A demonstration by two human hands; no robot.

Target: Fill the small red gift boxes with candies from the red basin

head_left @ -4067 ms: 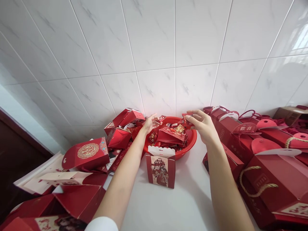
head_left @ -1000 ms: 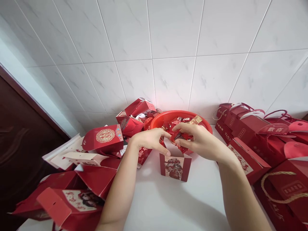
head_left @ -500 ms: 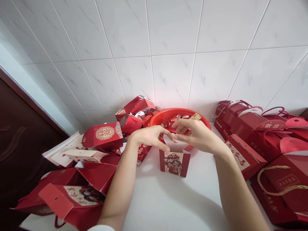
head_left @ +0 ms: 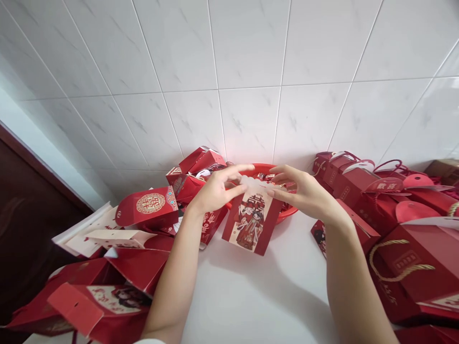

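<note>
A red paper gift box (head_left: 253, 222) with a printed picture of two costumed figures is tilted in front of me, its scalloped pale top edge up. My left hand (head_left: 218, 191) grips its upper left edge between thumb and fingers. At the upper right edge, my right hand (head_left: 304, 197) holds it the same way, thumb on the front face. The box's back and inside are hidden. Just behind it is a red plastic basket (head_left: 263, 168) containing small wrapped pieces, partly covered by the box and my hands.
Red gift boxes (head_left: 147, 205) lie piled on the left, some with raised flaps. More boxes with rope handles (head_left: 405, 260) stand in rows on the right. The white tabletop (head_left: 258, 296) runs up to a tiled wall (head_left: 251, 114). A dark brown panel (head_left: 32, 205) is at far left.
The box stood upright with both hands over its top; now it is tilted and raised between them, its front face turned toward me. The view has shifted slightly right.
</note>
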